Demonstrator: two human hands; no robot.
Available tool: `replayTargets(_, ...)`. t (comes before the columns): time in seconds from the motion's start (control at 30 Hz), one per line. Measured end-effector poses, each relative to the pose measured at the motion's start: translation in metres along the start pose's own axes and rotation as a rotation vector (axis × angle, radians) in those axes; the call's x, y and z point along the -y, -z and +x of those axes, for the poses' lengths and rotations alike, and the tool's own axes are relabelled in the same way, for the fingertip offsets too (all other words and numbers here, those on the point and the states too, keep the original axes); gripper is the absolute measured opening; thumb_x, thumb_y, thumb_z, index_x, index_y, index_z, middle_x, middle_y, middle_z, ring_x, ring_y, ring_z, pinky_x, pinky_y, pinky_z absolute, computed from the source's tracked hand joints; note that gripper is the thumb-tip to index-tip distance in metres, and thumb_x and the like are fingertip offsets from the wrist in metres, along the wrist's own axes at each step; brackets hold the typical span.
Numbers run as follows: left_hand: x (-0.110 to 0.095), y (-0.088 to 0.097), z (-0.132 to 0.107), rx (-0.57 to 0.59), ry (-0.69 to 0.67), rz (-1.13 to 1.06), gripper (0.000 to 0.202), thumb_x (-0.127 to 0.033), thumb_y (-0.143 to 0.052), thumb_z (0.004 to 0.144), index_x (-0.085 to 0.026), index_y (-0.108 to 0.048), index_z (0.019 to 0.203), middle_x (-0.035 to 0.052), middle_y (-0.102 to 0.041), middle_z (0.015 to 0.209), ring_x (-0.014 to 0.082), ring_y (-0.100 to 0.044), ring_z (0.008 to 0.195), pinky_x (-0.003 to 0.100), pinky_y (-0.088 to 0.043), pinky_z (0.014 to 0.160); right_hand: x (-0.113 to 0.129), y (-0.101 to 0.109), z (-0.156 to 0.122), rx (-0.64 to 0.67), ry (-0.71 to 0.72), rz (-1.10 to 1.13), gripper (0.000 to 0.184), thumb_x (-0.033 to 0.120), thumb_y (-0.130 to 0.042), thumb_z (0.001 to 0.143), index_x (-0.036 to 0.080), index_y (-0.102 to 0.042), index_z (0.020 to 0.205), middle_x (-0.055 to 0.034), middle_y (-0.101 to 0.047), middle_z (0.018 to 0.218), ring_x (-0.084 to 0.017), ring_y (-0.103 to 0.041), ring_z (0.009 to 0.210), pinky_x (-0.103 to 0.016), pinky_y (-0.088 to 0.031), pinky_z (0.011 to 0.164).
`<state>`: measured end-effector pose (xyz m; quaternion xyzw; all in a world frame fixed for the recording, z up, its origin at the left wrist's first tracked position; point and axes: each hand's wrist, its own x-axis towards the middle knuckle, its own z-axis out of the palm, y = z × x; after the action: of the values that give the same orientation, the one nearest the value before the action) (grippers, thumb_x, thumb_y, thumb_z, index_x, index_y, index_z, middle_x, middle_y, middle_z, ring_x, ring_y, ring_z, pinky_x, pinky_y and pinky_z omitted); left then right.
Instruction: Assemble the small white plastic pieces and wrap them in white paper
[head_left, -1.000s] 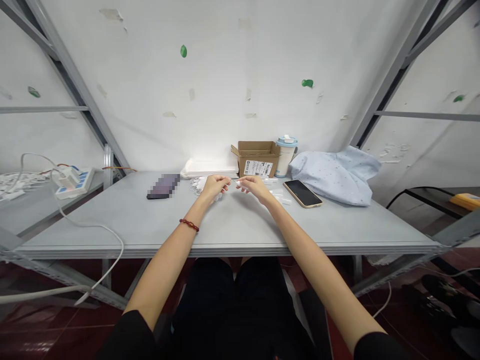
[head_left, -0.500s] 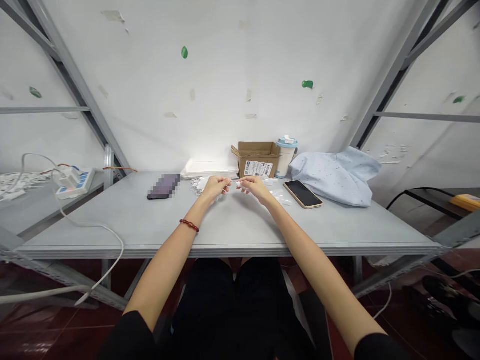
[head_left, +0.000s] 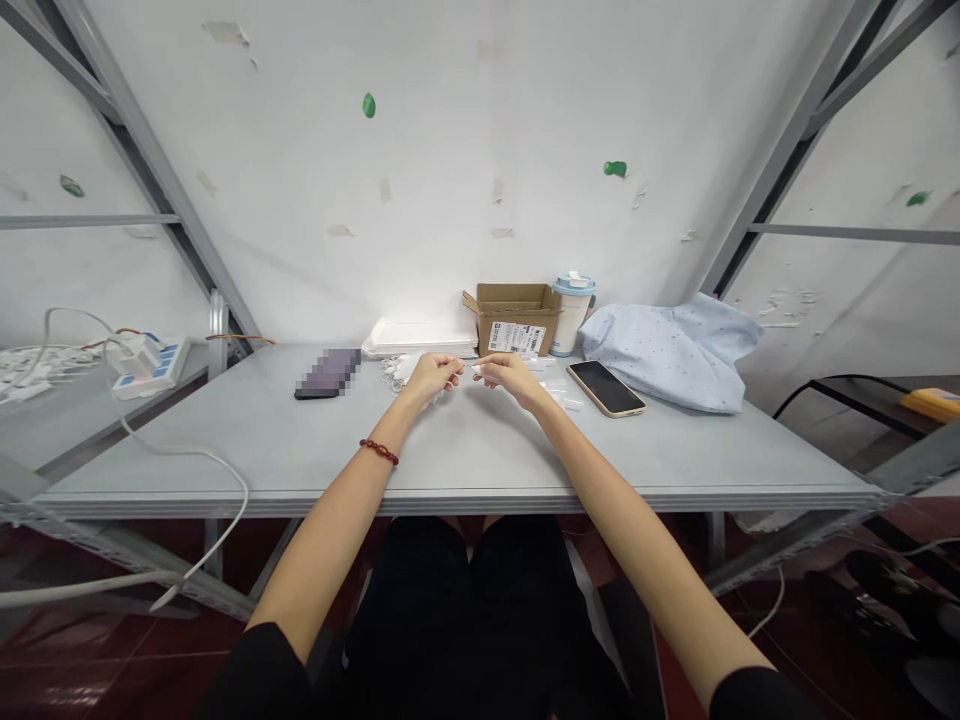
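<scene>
My left hand [head_left: 435, 374] and my right hand [head_left: 506, 373] are held close together above the middle of the table, fingertips pinched and almost meeting. A small white piece [head_left: 477, 369] shows at the right fingertips; it is too small to name. What the left fingers pinch is hidden, though something thin seems to span the gap. Behind and left of the left hand lies a tangle of white strings and tags [head_left: 396, 371]. Several clear plastic pieces [head_left: 570, 402] lie to the right of the right hand.
On the grey table [head_left: 480, 450], a cardboard box [head_left: 517, 310] and a lidded cup [head_left: 572, 312] stand at the back, beside white stacked sheets [head_left: 420, 338]. A phone [head_left: 606, 388] and blue cloth [head_left: 671, 350] lie right; a dark phone-like object [head_left: 328, 374] lies left. A white cable [head_left: 202, 452] hangs over the left edge.
Almost nothing differs. Both hands keep the same place and pinch, with only a very slight shift of the fingers.
</scene>
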<state>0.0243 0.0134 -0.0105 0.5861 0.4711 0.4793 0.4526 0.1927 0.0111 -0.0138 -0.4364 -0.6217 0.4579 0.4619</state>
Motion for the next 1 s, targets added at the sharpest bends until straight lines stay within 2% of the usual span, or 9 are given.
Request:
replayTargets(0.13,-0.0013,-0.0015,-0.0015,-0.002,0.01,0.025,0.016,-0.02,-0.066,0.076,-0.013,-0.063,0.062,0.0018,-0.059,0.06,0.0086,-0.049,0.049,0.022,-0.038,0.049,-0.001,0.0006,0.0001,0.002,0.018,0.011,0.014,0.017,-0.057,0.07,0.013,-0.068,0.077,-0.0025,-0.068,0.066,-0.009,-0.051,0.055,-0.021,-0.042,0.057)
replayTargets(0.57,0.0013,-0.0014,-0.0007,0.038,0.001,0.034,0.015,-0.022,-0.064,0.076,-0.013,-0.063,0.064,0.0014,-0.059,0.062,0.0079,-0.049,0.05,0.022,-0.038,0.049,-0.0015,0.002,0.0003,0.025,0.022,0.017,0.012,0.018,-0.058,0.066,0.013,-0.068,0.07,-0.0021,-0.067,0.062,-0.009,-0.047,0.052,-0.023,-0.039,0.054)
replayTargets(1.0,-0.0009,-0.0045,-0.004,0.022,-0.005,0.027,0.017,-0.021,-0.066,0.073,-0.013,-0.062,0.059,0.0006,-0.055,0.056,0.0083,-0.047,0.049,0.024,-0.039,0.051,-0.0038,0.0017,-0.0009,0.034,0.054,0.034,0.014,0.023,-0.062,0.064,0.013,-0.068,0.072,-0.0024,-0.066,0.063,-0.009,-0.047,0.054,-0.024,-0.04,0.058)
